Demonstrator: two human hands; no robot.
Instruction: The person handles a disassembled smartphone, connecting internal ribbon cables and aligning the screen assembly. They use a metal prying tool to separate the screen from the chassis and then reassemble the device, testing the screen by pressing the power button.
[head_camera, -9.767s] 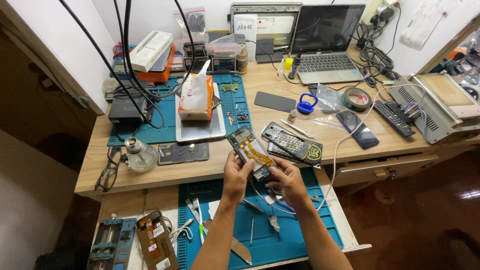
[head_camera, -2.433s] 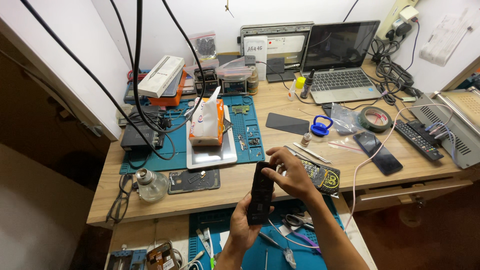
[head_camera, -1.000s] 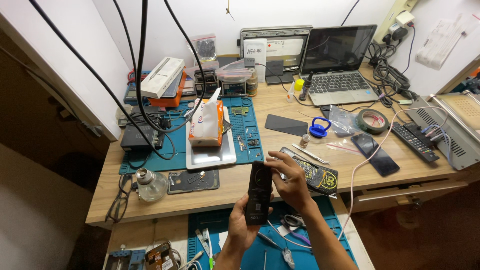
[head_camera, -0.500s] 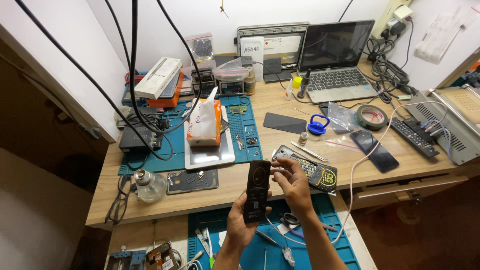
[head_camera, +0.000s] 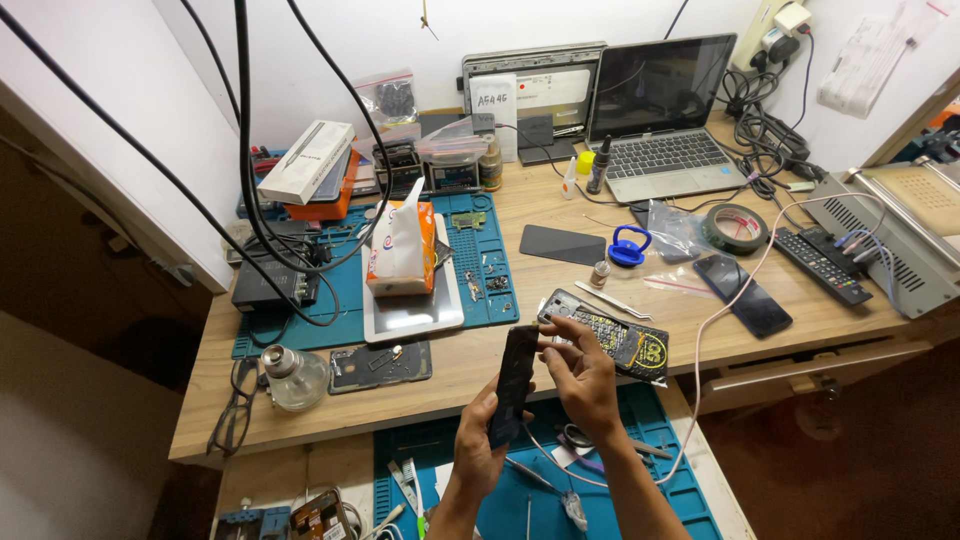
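Hardly moved since half a second ago: thin black flat phone (head_camera: 516, 392) still upright over the desk edge. Left hand (head_camera: 478, 448) wrapped round its lower half; right hand (head_camera: 583, 380) pinching its top edge with fingertips. Probably light, stiff, smooth, easy to crack; best held by the side edges. Farther back, orange tissue box (head_camera: 402, 250), open grey laptop (head_camera: 660, 125).

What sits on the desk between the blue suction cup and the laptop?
In the head view, a clear plastic bag lies beside the blue suction cup, toward the laptop; beyond it is bare wooden desk up to the laptop's front edge.
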